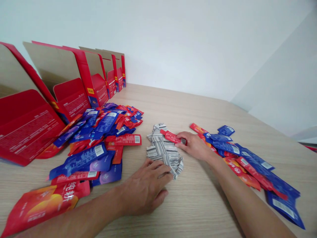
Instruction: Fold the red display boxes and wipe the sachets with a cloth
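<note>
Between my hands lies a low pile of crumpled grey-and-white striped pieces (163, 150), which could be cloth or paper. My left hand (151, 183) rests over the pile's near edge with its fingers stretched out, palm down. Pinched by one end in my right hand (194, 143) is a narrow red packet (169, 136) with white print, held at the far right side of the striped pile. Just beyond that hand, a spread of red and blue packets (223, 145) runs toward the lower right.
On the left, a large heap of red and blue packets (104, 125) covers the wooden table (198, 205). One big red pouch (47, 205) lies nearest, beside my left forearm. Several open red cardboard boxes (74, 96) stand in a row behind the heap, near the white wall (173, 43).
</note>
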A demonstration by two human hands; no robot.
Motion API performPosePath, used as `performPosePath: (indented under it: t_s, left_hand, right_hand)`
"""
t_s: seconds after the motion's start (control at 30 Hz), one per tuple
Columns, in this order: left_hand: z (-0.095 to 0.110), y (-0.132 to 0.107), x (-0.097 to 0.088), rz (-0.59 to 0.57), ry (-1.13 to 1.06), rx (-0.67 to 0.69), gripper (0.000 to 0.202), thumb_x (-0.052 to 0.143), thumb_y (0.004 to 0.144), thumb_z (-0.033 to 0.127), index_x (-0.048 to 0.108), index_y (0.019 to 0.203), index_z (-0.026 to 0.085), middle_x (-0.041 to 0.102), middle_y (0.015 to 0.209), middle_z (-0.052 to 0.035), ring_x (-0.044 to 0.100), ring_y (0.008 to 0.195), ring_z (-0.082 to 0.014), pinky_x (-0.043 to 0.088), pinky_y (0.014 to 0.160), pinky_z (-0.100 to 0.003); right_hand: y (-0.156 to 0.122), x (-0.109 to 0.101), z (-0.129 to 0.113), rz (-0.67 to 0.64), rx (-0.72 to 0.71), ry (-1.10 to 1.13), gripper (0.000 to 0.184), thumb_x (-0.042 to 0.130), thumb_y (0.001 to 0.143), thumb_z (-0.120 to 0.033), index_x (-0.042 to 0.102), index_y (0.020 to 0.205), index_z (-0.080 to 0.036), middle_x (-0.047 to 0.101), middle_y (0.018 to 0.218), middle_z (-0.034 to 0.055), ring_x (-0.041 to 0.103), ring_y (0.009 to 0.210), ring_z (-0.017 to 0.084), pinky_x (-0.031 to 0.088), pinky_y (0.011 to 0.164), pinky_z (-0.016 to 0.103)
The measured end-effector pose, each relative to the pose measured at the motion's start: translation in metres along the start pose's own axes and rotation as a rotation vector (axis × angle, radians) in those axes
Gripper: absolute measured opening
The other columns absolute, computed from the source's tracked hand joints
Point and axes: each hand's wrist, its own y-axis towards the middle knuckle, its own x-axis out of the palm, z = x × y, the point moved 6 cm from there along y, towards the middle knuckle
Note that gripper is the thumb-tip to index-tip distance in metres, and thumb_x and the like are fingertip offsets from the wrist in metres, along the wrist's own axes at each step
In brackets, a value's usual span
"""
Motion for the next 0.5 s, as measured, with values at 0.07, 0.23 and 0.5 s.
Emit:
performPosePath:
  t_s: [0.07, 0.23, 0.5]
  left_hand:
    - [0.0, 0.0, 0.0, -0.006, 0.005, 0.001, 0.033, 0.061, 0.099, 0.023, 0.058, 0.132, 0.022, 0.064, 0.142, -0.0057, 0.054, 0.132, -0.0267, 0.035, 0.117, -0.049]
    - [0.0, -0.001, 0.0, 0.004, 0.024, 0.026, 0.032, 0.061, 0.099, 0.025, 0.058, 0.13, 0.021, 0.064, 0.142, -0.0069, 0.054, 0.132, -0.0269, 0.036, 0.115, -0.048]
    - [0.001, 0.003, 0.003, -0.019, 0.054, 0.032, 0.028, 0.061, 0.097, 0.026, 0.06, 0.125, 0.02, 0.066, 0.138, -0.0076, 0.057, 0.127, -0.028, 0.039, 0.11, -0.048]
  right_hand:
    - [-0.001, -0.001, -0.004, -0.038, 0.031, -0.119, 0.028, 0.067, 0.094, -0.031, 0.072, 0.119, -0.017, 0.077, 0.117, 0.0138, 0.072, 0.1, 0.027, 0.052, 0.091, 0.037]
    - [0.001, -0.004, -0.012, -0.066, 0.142, -0.344, 0.027, 0.048, 0.098, -0.015, 0.07, 0.114, -0.014, 0.078, 0.1, 0.0158, 0.072, 0.088, 0.026, 0.048, 0.079, 0.032]
    - [0.012, -0.028, -0.02, 0.125, 0.456, 0.3, 0.014, 0.049, 0.101, -0.03, 0.058, 0.095, -0.02, 0.072, 0.077, 0.0064, 0.069, 0.064, 0.019, 0.049, 0.058, 0.026]
